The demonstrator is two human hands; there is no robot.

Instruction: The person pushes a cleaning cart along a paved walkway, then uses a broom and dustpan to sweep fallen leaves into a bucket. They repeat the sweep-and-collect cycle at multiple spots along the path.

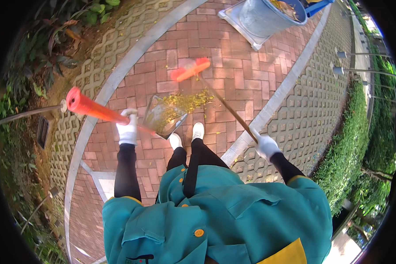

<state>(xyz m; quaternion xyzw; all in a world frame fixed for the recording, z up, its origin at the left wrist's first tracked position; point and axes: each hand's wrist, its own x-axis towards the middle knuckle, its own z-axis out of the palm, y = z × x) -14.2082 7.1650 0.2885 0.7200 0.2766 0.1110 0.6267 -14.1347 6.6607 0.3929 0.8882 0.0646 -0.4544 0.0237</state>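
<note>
My left hand (128, 126), in a white glove, grips the red-orange handle (92, 107) of a long-handled dustpan (151, 114). The pan rests on the brick paving just ahead of my shoes. Yellow leaves (176, 107) lie in it and spill past its front edge onto the bricks. In my gloved right hand (266, 145) is the brown stick (227, 109) of a broom. Its orange head with red bristles (191, 71), blurred, is beyond the leaf pile; whether it touches the ground I cannot tell.
A blue-grey bin (260, 16) holding leaves stands on a pale base (239, 28) ahead. Grey kerb strips (118, 71) border the red brick path (224, 49). Lattice pavers (300, 109) lie at both sides, with plants (49, 56) at left, a hedge (343, 145) and lamp posts (366, 71) at right.
</note>
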